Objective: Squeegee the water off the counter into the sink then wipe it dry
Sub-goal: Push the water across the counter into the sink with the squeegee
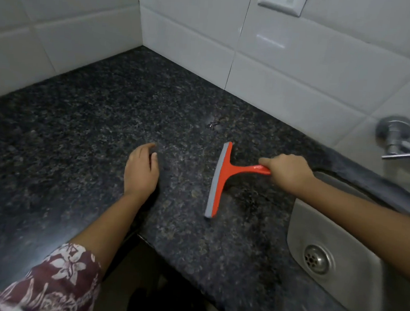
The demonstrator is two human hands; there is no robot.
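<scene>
An orange squeegee [224,178] with a grey rubber blade lies across the dark speckled granite counter [100,114], its blade edge pointing left. My right hand [287,172] is closed around the squeegee's handle, just left of the steel sink [301,225]. To the left, my left hand [141,170] rests palm down on the counter with its fingers loosely apart, holding nothing. A small wet patch [213,125] glints on the stone behind the blade.
White tiled walls [290,71] meet in a corner behind the counter. A wall socket [281,0] sits at the top. A chrome tap [397,142] sticks out at the right above the sink, whose drain [316,259] shows at lower right. The counter's front edge runs diagonally below my arms.
</scene>
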